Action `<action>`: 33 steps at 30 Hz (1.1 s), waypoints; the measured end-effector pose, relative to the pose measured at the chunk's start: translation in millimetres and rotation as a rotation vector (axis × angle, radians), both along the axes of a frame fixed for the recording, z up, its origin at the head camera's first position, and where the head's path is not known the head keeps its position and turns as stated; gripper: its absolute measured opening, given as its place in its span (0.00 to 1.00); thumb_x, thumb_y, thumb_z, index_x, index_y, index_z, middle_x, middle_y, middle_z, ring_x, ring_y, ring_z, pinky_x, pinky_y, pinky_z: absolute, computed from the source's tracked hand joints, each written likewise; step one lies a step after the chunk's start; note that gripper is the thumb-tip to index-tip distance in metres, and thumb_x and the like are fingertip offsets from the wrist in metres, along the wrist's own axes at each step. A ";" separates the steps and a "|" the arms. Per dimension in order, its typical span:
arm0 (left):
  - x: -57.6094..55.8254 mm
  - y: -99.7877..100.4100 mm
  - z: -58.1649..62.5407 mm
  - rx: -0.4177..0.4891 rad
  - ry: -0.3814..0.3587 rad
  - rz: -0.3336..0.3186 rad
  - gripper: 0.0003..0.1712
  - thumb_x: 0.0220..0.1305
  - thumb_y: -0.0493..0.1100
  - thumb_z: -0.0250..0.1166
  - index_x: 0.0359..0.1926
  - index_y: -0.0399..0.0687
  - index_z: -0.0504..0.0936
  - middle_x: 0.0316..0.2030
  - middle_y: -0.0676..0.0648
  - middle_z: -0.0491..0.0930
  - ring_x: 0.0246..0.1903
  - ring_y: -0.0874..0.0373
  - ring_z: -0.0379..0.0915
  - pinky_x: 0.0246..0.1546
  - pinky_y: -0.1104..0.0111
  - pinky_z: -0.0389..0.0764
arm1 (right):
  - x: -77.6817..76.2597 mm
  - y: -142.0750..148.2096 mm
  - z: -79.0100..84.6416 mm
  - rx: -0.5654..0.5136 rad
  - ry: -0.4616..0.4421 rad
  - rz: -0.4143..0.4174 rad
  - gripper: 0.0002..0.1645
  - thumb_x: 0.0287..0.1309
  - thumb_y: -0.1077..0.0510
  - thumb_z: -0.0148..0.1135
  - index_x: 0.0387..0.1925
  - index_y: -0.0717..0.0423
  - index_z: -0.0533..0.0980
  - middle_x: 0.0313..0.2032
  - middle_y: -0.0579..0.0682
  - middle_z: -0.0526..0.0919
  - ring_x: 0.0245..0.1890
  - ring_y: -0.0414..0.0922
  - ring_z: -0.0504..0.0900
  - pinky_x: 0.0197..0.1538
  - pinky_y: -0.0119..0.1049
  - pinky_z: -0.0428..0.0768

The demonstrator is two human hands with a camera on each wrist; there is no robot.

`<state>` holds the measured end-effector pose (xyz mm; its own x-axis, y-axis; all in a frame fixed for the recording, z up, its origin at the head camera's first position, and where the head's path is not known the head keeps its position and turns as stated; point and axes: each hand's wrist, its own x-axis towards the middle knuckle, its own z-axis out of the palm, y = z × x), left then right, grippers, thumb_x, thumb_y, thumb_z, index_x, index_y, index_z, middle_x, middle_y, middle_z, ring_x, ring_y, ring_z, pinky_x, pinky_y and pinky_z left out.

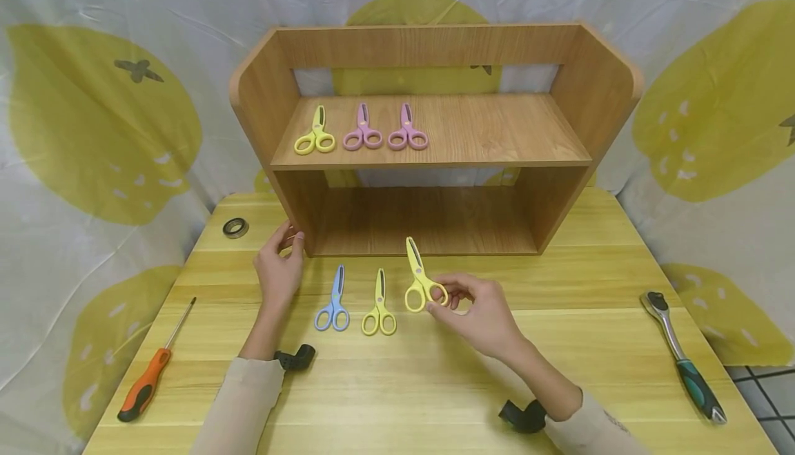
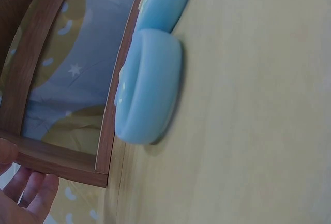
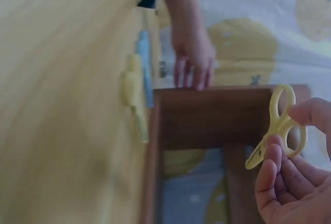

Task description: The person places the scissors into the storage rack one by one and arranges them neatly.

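Observation:
A pair of yellow scissors (image 1: 418,277) is pinched by its handle loops between the thumb and fingers of my right hand (image 1: 481,313), blades pointing up and away. In the right wrist view the held scissors (image 3: 282,125) show beside the shelf. My left hand (image 1: 281,265) touches the outer left side of the wooden shelf (image 1: 428,163), fingers loosely extended. Blue scissors (image 1: 336,303) and another yellow pair (image 1: 379,306) lie on the table in front of the shelf. On the upper shelf lie yellow scissors (image 1: 317,134) and two purple pairs (image 1: 363,130).
A black ring-shaped item (image 1: 235,227) lies left of the shelf. At the table's left is an orange-handled screwdriver (image 1: 149,375); at its right, a ratchet wrench (image 1: 683,358). A lemon-print cloth (image 1: 124,165) hangs behind and around the table (image 1: 385,400).

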<state>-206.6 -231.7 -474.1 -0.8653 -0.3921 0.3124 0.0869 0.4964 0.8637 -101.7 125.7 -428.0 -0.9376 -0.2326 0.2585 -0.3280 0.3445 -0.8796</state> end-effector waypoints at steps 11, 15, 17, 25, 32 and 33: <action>-0.6 0.3 -1.0 -0.004 -0.004 -0.007 0.24 0.74 0.46 0.63 0.68 0.50 0.79 0.54 0.48 0.87 0.51 0.55 0.85 0.49 0.66 0.88 | -6.6 18.9 77.0 -0.115 0.311 0.042 0.24 0.50 0.71 0.77 0.51 0.58 0.84 0.34 0.48 0.88 0.35 0.39 0.84 0.38 0.27 0.85; -0.8 0.9 -0.7 -0.004 -0.002 -0.007 0.23 0.74 0.46 0.63 0.67 0.49 0.80 0.53 0.48 0.88 0.50 0.56 0.85 0.48 0.69 0.88 | -26.7 28.4 100.7 -0.109 0.365 -0.006 0.23 0.51 0.71 0.77 0.50 0.59 0.85 0.35 0.50 0.88 0.33 0.39 0.84 0.36 0.26 0.85; -0.6 1.5 -0.8 -0.001 -0.002 -0.008 0.23 0.74 0.46 0.63 0.67 0.49 0.80 0.53 0.48 0.88 0.50 0.56 0.85 0.49 0.69 0.88 | -40.6 33.5 110.5 -0.091 0.375 -0.043 0.22 0.52 0.69 0.77 0.50 0.58 0.85 0.34 0.50 0.88 0.32 0.39 0.84 0.34 0.25 0.84; -0.8 1.0 -2.6 0.003 0.005 -0.011 0.22 0.73 0.45 0.64 0.66 0.51 0.81 0.53 0.49 0.88 0.49 0.56 0.85 0.47 0.74 0.87 | -92.2 48.5 138.6 -0.017 0.271 -0.184 0.20 0.58 0.56 0.76 0.52 0.53 0.86 0.34 0.43 0.88 0.29 0.42 0.82 0.34 0.25 0.81; -1.2 -0.4 -2.5 -0.006 0.018 0.004 0.23 0.73 0.46 0.64 0.66 0.50 0.81 0.52 0.49 0.88 0.49 0.56 0.85 0.46 0.78 0.86 | -129.2 49.3 150.4 0.046 0.205 -0.217 0.23 0.58 0.48 0.75 0.53 0.52 0.85 0.36 0.47 0.88 0.35 0.43 0.80 0.36 0.28 0.78; -1.3 -0.6 -2.5 -0.006 0.019 0.005 0.23 0.73 0.46 0.64 0.66 0.50 0.81 0.52 0.49 0.88 0.49 0.56 0.85 0.46 0.78 0.86 | -134.0 48.8 150.6 0.062 0.201 -0.223 0.23 0.59 0.48 0.75 0.53 0.52 0.85 0.37 0.48 0.89 0.36 0.43 0.80 0.37 0.28 0.78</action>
